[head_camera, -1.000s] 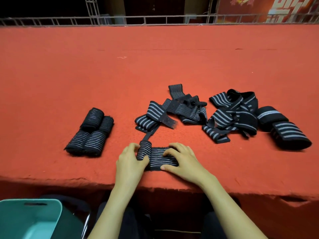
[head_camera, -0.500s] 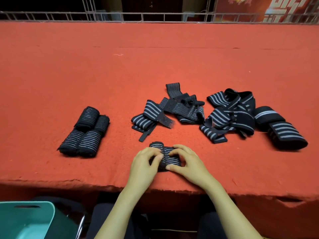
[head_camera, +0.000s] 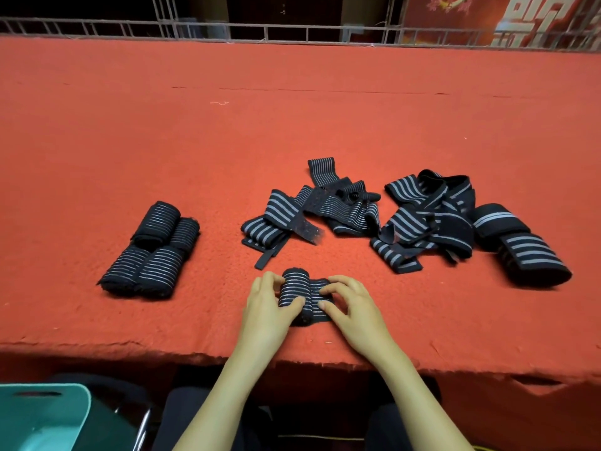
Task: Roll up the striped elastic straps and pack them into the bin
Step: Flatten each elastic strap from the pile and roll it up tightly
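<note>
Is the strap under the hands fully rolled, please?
Not quite: the strap is a thick roll, with a short flat tail under the right hand.

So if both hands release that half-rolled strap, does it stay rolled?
Probably loosens: the half-rolled strap has an unwound tail under the right hand, its coil gripped by the left hand. Likely floppy, like the loose straps. The finished rolls lie closed, so it may hold once fastened.

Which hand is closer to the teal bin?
Left. The left hand is up and right of the teal bin; the right hand is farther right, across the strap both hold.
</note>
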Available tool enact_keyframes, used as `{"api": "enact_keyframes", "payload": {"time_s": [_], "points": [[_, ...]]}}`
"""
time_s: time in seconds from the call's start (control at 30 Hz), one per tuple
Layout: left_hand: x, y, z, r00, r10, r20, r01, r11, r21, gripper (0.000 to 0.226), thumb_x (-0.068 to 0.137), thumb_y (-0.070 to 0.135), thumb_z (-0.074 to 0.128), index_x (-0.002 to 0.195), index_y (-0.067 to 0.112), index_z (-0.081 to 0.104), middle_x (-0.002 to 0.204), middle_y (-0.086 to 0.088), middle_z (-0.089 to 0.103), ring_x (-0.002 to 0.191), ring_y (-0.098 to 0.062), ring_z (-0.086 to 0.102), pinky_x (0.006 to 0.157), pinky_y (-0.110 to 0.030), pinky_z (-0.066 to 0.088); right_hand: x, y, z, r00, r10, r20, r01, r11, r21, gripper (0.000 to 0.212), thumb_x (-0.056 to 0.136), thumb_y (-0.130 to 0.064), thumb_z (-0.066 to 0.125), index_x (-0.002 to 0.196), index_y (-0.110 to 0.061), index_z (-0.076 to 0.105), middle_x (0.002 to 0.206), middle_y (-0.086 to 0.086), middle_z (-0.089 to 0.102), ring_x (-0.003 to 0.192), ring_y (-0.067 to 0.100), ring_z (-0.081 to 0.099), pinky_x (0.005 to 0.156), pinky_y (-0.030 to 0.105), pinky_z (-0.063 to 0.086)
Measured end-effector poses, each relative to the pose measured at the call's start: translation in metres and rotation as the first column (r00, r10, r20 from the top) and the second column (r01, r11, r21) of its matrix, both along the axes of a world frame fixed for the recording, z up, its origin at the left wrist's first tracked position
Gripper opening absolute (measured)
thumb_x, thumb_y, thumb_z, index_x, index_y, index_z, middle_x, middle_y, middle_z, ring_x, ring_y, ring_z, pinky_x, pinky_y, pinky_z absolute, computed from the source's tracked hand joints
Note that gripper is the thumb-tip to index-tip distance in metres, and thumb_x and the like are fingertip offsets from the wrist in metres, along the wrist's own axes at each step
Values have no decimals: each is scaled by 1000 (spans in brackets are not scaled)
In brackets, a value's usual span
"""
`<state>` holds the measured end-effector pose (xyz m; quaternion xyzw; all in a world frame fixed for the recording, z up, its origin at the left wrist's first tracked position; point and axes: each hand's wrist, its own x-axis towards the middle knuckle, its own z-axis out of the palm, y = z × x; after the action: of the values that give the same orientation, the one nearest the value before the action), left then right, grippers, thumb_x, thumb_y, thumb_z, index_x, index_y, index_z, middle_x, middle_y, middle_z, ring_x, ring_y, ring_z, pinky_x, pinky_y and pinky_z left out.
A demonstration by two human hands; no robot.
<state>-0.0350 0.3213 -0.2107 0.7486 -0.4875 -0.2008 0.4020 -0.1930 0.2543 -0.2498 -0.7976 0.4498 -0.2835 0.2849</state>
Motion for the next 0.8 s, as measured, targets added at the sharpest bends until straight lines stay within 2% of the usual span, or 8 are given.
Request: {"api": "enact_keyframes", "payload": {"time_s": [0.2, 0.3, 0.37, 0.43, 0.5, 0.57, 0.7, 0.8], "points": [[-21, -7, 2, 975, -40, 217, 56, 996, -67, 35, 79, 23, 70, 109, 16, 53, 107, 6, 43, 103, -15, 47, 87, -21, 33, -5, 0, 7, 945, -220, 242, 222, 975, 21, 11, 94, -17, 58, 87, -23, 65, 95, -9, 62, 93, -3, 54, 81, 3, 32], [-33, -13, 2, 963, -128, 236, 151, 985, -85, 40, 74, 32, 75, 109, 18, 60, 105, 8, 47, 103, -11, 47, 88, -18, 33, -6, -2, 8, 929, -247, 274, 234, 969, 77, 14, 96, -19, 55, 88, -21, 67, 92, -8, 63, 89, -5, 55, 78, 3, 34], [-38, -14, 3, 967, -209, 148, 227, 967, -117, 31, 78, 33, 73, 105, 20, 67, 104, 11, 56, 100, -7, 52, 92, -23, 40, -7, -2, 9, 924, -238, 300, 218, 971, 100, 15, 96, -20, 54, 87, -25, 65, 90, -11, 64, 90, -2, 56, 78, 5, 35], [-38, -15, 6, 971, -237, 27, 239, 960, -144, 14, 88, 23, 63, 99, 19, 71, 102, 9, 67, 98, -8, 60, 91, -27, 44, -8, -2, 11, 918, -231, 323, 199, 971, 130, 12, 95, -22, 57, 86, -27, 64, 91, -10, 65, 90, 0, 58, 79, 7, 37], [-33, -16, 5, 977, -208, -49, 199, 970, -140, 16, 89, 10, 60, 98, 18, 70, 101, 5, 69, 92, -8, 62, 84, -18, 46, -11, -2, 15, 919, -205, 336, 154, 973, 173, 6, 91, -24, 63, 89, -28, 65, 93, -8, 68, 89, -1, 60, 77, 8, 40], [-29, -16, 0, 984, -163, -74, 153, 981, -119, 22, 85, 9, 65, 105, 19, 65, 105, 2, 63, 87, -4, 59, 73, -7, 43, -14, -1, 18, 927, -162, 339, 84, 969, 233, 12, 89, -25, 66, 96, -33, 64, 93, -9, 69, 86, -4, 61, 75, 10, 41], [-26, -16, -7, 964, -151, -219, 155, 988, -2, 48, 88, 22, 64, 133, 22, 46, 117, 4, 60, 87, -2, 60, 77, -14, 44, -20, -1, 18, 941, -76, 331, -13, 966, 260, 37, 89, -26, 65, 120, -42, 52, 99, -10, 67, 93, -5, 60, 87, 15, 43], [-26, -14, -6, 917, -234, -324, 201, 971, -131, 65, 88, 10, 63, 142, 29, 32, 121, 6, 55, 92, -1, 62, 77, -13, 48, -23, 3, 17, 911, -11, 412, -85, 973, 216, 51, 92, -12, 62, 129, -43, 45, 112, -9, 64, 105, -4, 58, 91, 13, 42]]}}
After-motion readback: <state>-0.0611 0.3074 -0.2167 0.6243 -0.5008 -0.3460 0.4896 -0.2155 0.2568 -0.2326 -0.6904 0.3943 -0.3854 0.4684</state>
